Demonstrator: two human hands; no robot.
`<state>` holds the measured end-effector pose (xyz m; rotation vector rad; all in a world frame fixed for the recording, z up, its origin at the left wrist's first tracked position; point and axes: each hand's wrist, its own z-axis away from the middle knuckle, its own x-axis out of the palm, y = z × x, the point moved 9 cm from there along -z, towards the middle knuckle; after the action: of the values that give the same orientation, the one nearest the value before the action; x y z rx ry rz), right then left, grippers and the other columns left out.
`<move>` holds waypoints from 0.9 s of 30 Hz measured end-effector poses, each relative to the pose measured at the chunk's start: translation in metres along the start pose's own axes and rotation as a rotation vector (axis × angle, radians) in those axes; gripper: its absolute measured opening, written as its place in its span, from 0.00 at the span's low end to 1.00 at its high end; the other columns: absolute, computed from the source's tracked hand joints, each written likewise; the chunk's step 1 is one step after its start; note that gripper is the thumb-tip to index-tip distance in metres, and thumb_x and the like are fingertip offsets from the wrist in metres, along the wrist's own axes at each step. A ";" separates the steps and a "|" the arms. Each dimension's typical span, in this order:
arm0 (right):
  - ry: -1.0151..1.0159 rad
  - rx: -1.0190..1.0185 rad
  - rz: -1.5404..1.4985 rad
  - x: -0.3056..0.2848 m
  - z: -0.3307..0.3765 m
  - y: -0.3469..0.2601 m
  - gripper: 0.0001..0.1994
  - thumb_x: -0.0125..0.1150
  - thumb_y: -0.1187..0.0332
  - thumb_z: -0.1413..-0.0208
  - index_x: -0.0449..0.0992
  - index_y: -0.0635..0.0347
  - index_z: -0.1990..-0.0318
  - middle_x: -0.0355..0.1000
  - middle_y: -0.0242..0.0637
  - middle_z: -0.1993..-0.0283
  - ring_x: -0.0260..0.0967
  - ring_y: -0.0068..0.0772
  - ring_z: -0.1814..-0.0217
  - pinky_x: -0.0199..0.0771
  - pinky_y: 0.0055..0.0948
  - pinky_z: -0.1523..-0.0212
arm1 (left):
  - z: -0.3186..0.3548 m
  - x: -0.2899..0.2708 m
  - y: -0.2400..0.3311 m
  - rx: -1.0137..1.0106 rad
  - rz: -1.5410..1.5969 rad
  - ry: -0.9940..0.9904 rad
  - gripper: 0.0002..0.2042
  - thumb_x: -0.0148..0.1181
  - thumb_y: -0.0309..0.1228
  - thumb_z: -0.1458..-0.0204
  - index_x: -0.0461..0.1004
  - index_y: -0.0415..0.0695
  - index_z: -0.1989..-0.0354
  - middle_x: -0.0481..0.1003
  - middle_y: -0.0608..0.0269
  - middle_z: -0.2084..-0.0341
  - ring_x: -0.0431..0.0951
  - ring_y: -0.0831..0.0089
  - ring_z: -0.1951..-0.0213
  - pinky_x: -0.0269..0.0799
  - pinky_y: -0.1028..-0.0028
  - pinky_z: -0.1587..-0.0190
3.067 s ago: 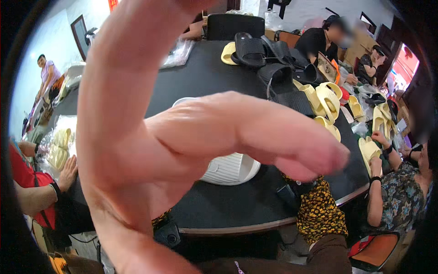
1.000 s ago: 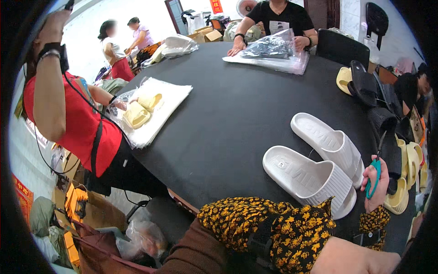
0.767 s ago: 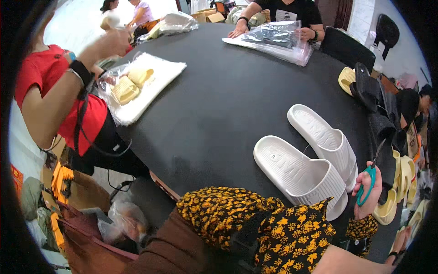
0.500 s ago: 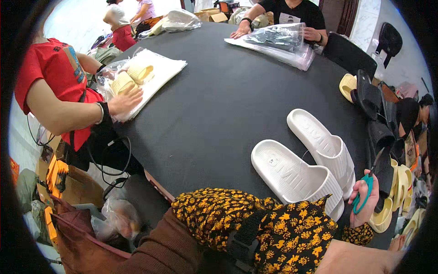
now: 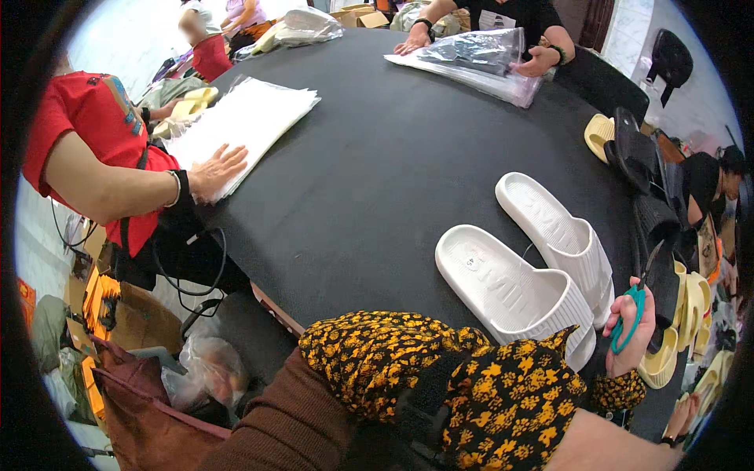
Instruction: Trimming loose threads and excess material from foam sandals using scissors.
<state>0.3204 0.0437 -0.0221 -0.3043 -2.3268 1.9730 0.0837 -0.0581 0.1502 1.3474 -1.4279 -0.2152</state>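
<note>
My right hand point(image 5: 631, 334) is closed around the teal handles of a pair of scissors point(image 5: 628, 318); their dark blades point up. Just left of it, two white slide sandals point(image 5: 514, 286) lie side by side on the black table point(image 5: 369, 180), soles down and toes toward me. A thin dark loop shows between them. The scissors stay apart from the sandals. Patterned black-and-yellow cloth point(image 5: 503, 400) fills the lower middle, with a bare stretch of arm point(image 5: 605, 447) beside it. My left hand does not show.
Black and pale yellow sandals point(image 5: 691, 306) crowd the right edge. At left, a person in red rests a hand point(image 5: 220, 169) on a stack of white sheets point(image 5: 243, 118). Across the table, another person's hands touch clear bags point(image 5: 479, 67). A hand point(image 5: 683, 416) shows at lower right.
The person in red has moved the yellow sandals off the white stack toward the left. The far person's hand has opened beside the bags. My right hand still holds the scissors.
</note>
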 end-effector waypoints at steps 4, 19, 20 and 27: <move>0.029 -0.005 0.021 -0.010 0.002 -0.007 0.21 0.55 0.63 0.47 0.63 0.61 0.47 0.64 0.27 0.75 0.59 0.12 0.82 0.58 0.13 0.85 | -0.002 -0.002 0.009 0.029 -0.077 0.011 0.11 0.50 0.27 0.45 0.71 0.35 0.56 0.75 0.60 0.70 0.74 0.78 0.67 0.70 0.79 0.63; 0.015 0.007 0.028 -0.010 -0.004 0.001 0.19 0.54 0.66 0.46 0.63 0.62 0.48 0.65 0.27 0.75 0.60 0.12 0.82 0.58 0.12 0.86 | 0.015 -0.026 0.004 0.007 -0.293 0.210 0.11 0.51 0.28 0.45 0.71 0.36 0.56 0.75 0.61 0.71 0.74 0.78 0.67 0.69 0.79 0.63; 0.004 -0.004 0.021 -0.009 -0.007 0.001 0.19 0.53 0.66 0.46 0.64 0.62 0.48 0.65 0.27 0.75 0.60 0.12 0.82 0.58 0.12 0.86 | 0.016 -0.027 0.002 -0.006 -0.304 0.222 0.11 0.51 0.28 0.45 0.71 0.36 0.56 0.75 0.61 0.71 0.74 0.78 0.67 0.69 0.79 0.63; 0.012 0.022 0.015 -0.009 -0.004 0.005 0.20 0.55 0.66 0.46 0.63 0.61 0.47 0.65 0.26 0.76 0.60 0.12 0.81 0.59 0.13 0.85 | 0.015 -0.026 0.004 -0.023 -0.448 0.262 0.12 0.51 0.28 0.45 0.71 0.36 0.56 0.75 0.61 0.71 0.73 0.78 0.68 0.69 0.79 0.63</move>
<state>0.3309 0.0469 -0.0259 -0.3324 -2.3010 1.9965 0.0636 -0.0438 0.1329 1.6003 -0.8930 -0.3324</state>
